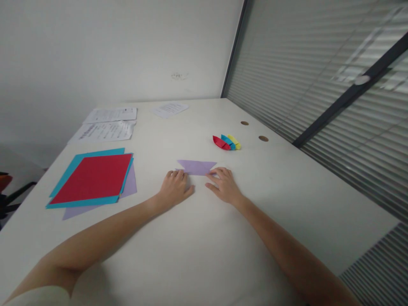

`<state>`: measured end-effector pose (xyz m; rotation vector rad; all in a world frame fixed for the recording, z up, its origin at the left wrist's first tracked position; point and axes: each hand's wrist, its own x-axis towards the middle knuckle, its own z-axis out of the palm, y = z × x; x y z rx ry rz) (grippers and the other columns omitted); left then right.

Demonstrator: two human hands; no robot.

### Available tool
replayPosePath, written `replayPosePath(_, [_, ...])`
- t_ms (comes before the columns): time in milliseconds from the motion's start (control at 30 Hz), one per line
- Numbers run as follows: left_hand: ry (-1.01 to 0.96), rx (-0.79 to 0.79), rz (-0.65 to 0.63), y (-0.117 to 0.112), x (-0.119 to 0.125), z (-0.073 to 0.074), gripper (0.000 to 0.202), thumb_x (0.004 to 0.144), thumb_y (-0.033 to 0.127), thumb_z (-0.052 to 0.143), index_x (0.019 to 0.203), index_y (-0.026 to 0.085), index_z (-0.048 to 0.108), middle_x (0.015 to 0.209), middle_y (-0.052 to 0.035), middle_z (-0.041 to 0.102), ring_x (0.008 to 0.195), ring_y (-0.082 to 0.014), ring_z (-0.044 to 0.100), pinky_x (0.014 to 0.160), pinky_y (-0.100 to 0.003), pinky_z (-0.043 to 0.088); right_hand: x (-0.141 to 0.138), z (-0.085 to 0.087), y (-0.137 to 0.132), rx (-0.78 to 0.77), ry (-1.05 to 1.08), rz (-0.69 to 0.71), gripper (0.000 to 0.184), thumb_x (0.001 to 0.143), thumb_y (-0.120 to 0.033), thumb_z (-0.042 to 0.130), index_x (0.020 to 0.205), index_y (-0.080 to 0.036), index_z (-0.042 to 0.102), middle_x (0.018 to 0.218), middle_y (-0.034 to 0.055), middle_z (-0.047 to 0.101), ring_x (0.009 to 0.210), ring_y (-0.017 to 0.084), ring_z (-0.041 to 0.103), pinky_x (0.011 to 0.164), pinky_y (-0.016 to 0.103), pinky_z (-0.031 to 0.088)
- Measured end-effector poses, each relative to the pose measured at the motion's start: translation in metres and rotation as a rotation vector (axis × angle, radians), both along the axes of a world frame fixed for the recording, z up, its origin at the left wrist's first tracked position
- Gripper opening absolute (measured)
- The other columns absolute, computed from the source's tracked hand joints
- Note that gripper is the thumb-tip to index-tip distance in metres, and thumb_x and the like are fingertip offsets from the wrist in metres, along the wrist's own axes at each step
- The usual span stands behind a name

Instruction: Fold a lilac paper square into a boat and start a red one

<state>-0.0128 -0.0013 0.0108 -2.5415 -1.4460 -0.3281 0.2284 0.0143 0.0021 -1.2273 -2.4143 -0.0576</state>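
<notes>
A folded lilac paper (196, 166) lies on the white table (197, 238), shaped like a wide triangle pointing toward me. My left hand (174, 188) rests at its near left corner, fingers curled down and pressing on the paper's edge. My right hand (223, 183) lies at the near right corner, fingers stretched flat with the tips on the paper. Both forearms reach in from the bottom of the view.
A stack of coloured sheets, red (93, 177) over blue over lilac, lies to the left. Three folded paper boats, red (220, 143), blue and yellow, sit beyond the lilac paper. Printed papers (108, 124) lie at the far left. Two round holes (263, 138) are near the window blinds.
</notes>
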Motion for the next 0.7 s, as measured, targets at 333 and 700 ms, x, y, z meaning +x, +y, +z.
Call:
replayPosePath(333, [0.008,-0.004,0.047,-0.002,0.0,0.002,0.045,0.092,0.044,0.046,0.114,0.009,0.063,0.112,-0.0185,0.064,0.104,-0.0322,0.06,0.093,-0.048,0.043,0.018,-0.007,0.01,0.023,0.103,-0.122,0.039,0.097,-0.043,0.045,0.088,-0.024,0.077,0.102,0.0088,0.069,0.107,0.026,0.051,0.089,0.041,0.039])
replayPosePath(700, [-0.149,-0.091,-0.32,0.008,-0.005,-0.005,0.04,0.098,0.038,0.041,0.128,0.018,0.058,0.127,-0.0129,0.061,0.115,-0.0234,0.058,0.098,-0.04,0.045,-0.005,0.001,-0.008,-0.057,0.053,0.184,0.028,0.093,-0.038,0.056,0.112,-0.024,0.071,0.101,0.0085,0.067,0.1,0.022,0.055,0.091,0.039,0.04])
